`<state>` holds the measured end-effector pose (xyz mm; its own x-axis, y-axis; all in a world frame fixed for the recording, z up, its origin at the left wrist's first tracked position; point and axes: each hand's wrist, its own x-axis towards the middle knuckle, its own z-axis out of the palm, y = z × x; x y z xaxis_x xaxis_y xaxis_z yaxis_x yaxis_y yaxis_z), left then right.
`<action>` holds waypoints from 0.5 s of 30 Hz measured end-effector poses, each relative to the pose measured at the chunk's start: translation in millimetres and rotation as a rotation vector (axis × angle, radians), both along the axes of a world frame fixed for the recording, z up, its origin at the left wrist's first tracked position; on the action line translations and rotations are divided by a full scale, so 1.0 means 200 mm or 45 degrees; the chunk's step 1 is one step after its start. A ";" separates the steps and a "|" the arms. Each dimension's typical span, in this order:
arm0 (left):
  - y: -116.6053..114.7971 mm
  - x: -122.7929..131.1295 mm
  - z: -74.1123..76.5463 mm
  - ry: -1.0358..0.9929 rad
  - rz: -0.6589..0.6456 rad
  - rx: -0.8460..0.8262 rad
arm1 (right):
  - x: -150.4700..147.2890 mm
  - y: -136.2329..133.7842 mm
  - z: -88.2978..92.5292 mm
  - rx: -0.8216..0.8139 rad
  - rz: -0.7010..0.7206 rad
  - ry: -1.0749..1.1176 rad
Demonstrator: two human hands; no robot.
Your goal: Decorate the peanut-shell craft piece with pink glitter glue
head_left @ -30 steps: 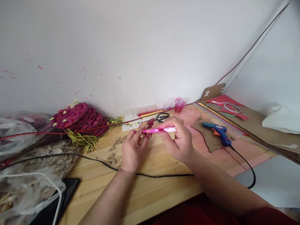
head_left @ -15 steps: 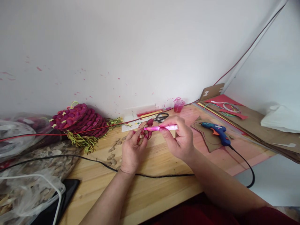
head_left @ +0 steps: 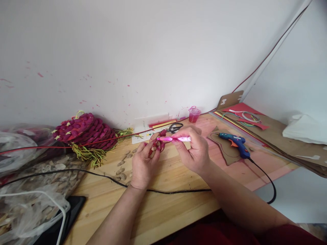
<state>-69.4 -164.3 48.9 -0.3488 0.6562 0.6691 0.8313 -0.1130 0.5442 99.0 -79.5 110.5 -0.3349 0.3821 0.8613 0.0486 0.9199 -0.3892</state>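
Observation:
My left hand (head_left: 143, 166) is closed round a small dark-red craft piece (head_left: 161, 135) with pale nut-shell shapes on it, held above the wooden table. Pinched in my right hand (head_left: 195, 149) is a white and pink brush (head_left: 182, 139), its bright pink tip touching or just over the piece. Behind the piece lie black-handled scissors (head_left: 175, 127). Several peanut shells (head_left: 122, 176) rest on the table left of my left hand. My fingers hide part of the craft piece.
Magenta scaly crafts (head_left: 88, 131) with yellow-green yarn sit at the left, beside plastic bags of shells (head_left: 51, 183). A pink cup (head_left: 194, 115) stands by the wall. A blue glue gun (head_left: 236, 141) lies on cardboard at right. A black cable (head_left: 176, 192) crosses the table.
The brush has shifted slightly left along with my right hand. The whole view has moved a little; both hands keep their grips.

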 end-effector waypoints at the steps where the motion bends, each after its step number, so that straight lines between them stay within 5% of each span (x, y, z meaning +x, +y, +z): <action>1: 0.00 0.00 0.00 0.001 -0.002 0.010 | 0.00 0.00 0.00 0.003 -0.018 0.010; 15: 0.00 0.00 0.00 -0.017 -0.015 0.013 | -0.01 0.04 -0.03 -0.259 0.018 0.109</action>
<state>-69.4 -164.1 48.4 -0.3500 0.6535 0.6711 0.8225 -0.1284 0.5540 96.1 -71.6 104.8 -0.2706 0.5464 0.7926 -0.0049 0.8225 -0.5687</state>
